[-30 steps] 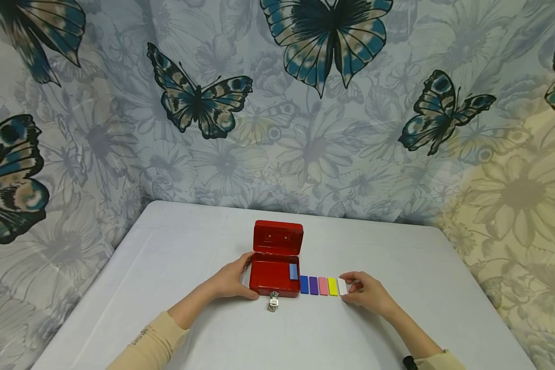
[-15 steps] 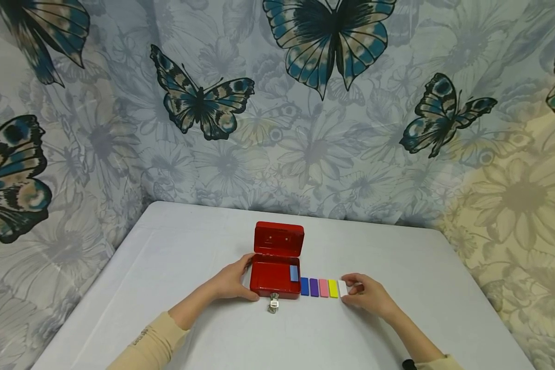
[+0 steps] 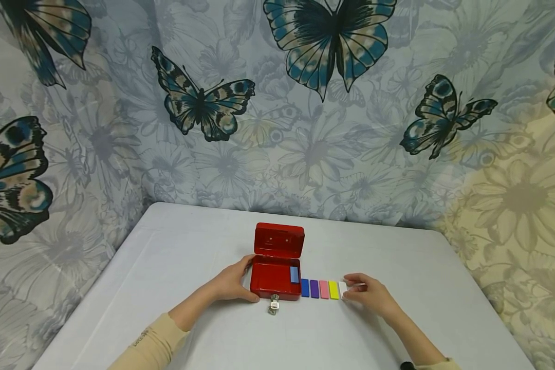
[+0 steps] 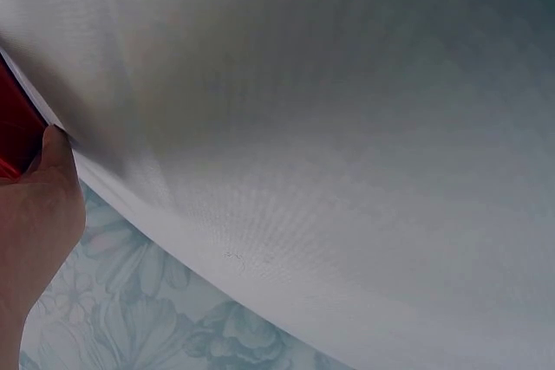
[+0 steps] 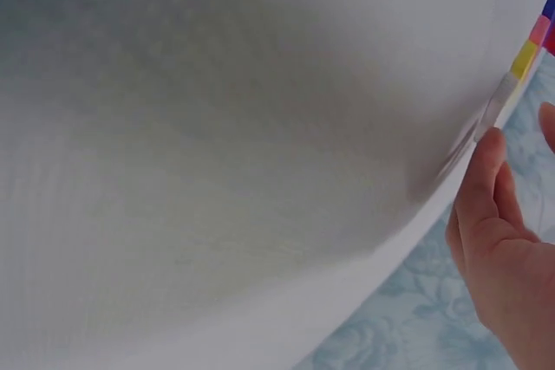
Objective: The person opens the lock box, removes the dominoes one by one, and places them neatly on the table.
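Observation:
A red metal cash box [image 3: 276, 277] stands with its lid [image 3: 279, 240] raised and a light blue block [image 3: 294, 274] at the right inside. My left hand [image 3: 233, 279] holds the box's left side, thumb at the front corner and fingers toward the back; the left wrist view shows the thumb [image 4: 56, 158] against the red wall. Flat blocks lie in a row right of the box: blue [image 3: 305, 288], purple [image 3: 314, 289], pink [image 3: 324, 289], yellow [image 3: 334, 290] and white [image 3: 342, 290]. Around the white block's right end my right hand [image 3: 369, 295] has thumb and forefinger spread apart.
A small silver padlock [image 3: 274, 304] hangs at the box's front. Everything stands on a table with a white cloth [image 3: 203, 226]. Behind it hangs a butterfly-patterned curtain [image 3: 277, 154].
The right hand's fingers have loosened and straightened beside the white block, which stays at the row's end. The left hand and box stay together; the whole view shifts slightly.

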### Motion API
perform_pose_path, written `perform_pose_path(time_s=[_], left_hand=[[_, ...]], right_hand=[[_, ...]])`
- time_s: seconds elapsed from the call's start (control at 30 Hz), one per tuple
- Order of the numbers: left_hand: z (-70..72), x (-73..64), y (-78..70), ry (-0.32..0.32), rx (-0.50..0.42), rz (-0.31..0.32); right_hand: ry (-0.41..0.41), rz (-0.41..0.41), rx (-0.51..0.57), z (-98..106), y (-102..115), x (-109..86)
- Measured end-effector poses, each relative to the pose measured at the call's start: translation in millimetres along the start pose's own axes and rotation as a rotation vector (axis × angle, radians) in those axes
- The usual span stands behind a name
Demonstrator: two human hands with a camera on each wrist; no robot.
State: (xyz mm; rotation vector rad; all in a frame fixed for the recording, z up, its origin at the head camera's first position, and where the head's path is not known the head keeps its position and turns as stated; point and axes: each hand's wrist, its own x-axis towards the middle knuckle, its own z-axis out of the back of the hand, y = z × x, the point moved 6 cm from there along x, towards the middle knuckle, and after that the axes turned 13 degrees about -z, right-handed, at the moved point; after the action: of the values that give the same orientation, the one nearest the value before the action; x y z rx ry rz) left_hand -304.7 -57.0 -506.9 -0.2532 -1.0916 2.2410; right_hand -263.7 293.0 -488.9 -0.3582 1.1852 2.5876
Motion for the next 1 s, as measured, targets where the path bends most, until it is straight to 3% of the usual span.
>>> perform_pose_path(time_s=[0.7,1.0], left_hand=[[-0.7,0.0,-0.7,0.002,0.01,-0.004],[-1.1,0.5,1.5,-0.002,0.008,-0.007]], right_hand=[[0.19,-0.081,0.337,-21.2,16.6,-0.3],[0.201,-0.056,0.368,-31.9,35.3,-3.3]])
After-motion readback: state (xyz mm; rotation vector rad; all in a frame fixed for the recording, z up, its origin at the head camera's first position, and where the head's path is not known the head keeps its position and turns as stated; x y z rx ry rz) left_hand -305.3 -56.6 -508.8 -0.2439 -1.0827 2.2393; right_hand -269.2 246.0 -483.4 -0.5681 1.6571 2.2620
